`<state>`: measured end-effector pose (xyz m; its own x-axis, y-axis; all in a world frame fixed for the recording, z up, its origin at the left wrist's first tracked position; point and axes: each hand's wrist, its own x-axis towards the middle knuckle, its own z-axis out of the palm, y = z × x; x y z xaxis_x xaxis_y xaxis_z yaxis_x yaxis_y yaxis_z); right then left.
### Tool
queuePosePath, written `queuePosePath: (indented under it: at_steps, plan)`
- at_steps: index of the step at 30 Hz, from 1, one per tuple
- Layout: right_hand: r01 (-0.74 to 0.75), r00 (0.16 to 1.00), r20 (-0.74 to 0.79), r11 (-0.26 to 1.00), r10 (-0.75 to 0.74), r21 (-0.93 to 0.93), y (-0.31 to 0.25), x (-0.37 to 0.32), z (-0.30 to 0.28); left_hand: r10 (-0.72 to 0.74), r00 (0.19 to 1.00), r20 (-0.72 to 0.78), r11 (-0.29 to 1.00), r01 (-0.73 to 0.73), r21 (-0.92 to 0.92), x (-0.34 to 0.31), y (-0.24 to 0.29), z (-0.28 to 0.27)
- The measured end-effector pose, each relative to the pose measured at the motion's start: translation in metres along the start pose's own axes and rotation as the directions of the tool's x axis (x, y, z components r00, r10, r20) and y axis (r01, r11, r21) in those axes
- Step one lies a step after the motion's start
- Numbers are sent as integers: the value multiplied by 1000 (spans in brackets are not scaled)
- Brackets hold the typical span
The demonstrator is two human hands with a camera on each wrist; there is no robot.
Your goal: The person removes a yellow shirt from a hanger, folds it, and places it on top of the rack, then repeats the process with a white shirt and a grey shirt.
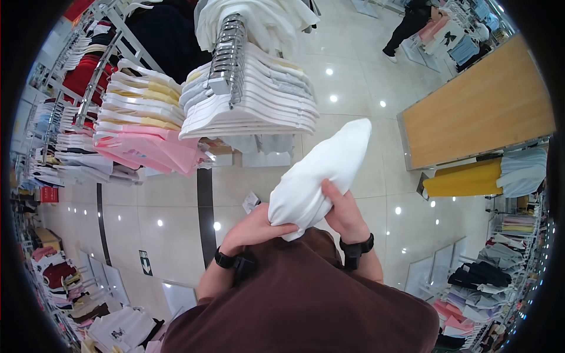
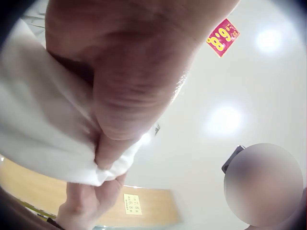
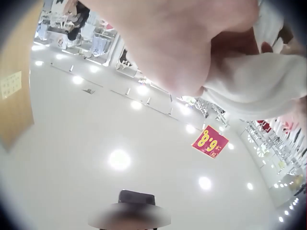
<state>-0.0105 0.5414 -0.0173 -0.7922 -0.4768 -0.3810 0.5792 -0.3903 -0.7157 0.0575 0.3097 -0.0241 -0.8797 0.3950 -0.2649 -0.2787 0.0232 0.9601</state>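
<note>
A bundled white cloth garment (image 1: 323,170) is held up in front of the chest between both hands, its long end pointing away to the right. My left hand (image 1: 259,226) grips its near left end, thumb on top. On the near right side, my right hand (image 1: 346,215) holds the cloth with its thumb over the upper face. In the left wrist view, the left thumb (image 2: 117,124) presses into folds of the white fabric. The right wrist view shows the right hand (image 3: 177,43) against the same cloth (image 3: 259,86). Many of the fingers are hidden beneath it.
Ahead stands a rack of white hangers (image 1: 253,100) with pale clothes, beside pink garments (image 1: 150,147). A wooden-topped stand (image 1: 477,106) with a yellow garment (image 1: 465,178) is at right. Shiny tiled floor (image 1: 159,235) surrounds me. Another person (image 1: 409,29) stands far off.
</note>
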Motion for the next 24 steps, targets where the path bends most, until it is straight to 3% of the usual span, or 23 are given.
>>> queuePosePath:
  at_steps: [2,4,6,10,12,15,19,21,22,24]
  plan:
    - [90,995,47,995,-92,43,-6,-1,-1,-39,999,3,998,39,39,-5,11,-5]
    - [73,994,75,996,-77,45,-5,-4,-1,-78,997,4,994,77,80,-7,15,-4]
    - [55,993,103,997,-60,49,-5,-6,-1,120,981,-154,993,-121,1,-9,15,2]
    - [44,998,46,998,-45,40,-2,-10,-8,125,986,-113,990,-117,78,-19,15,-9]
    - [21,997,73,1000,-23,20,-3,-9,-14,72,997,4,993,-72,88,-22,8,-11]
    - [26,992,123,1000,-24,-15,-1,-10,-13,34,995,-93,996,-26,84,-25,4,-9]
    - [9,1000,2,998,-9,62,-5,-3,-6,129,969,-210,991,-131,3,-19,3,-6]
    - [46,995,-97,992,-35,115,-1,11,-12,-10,960,-281,991,47,126,-16,0,-14]
    - [51,996,-71,994,-44,100,-3,14,-18,14,954,-301,991,27,132,-13,-5,-19]
    - [135,974,-211,962,-84,238,-13,18,-22,113,932,-346,983,-55,173,-6,-16,-29]
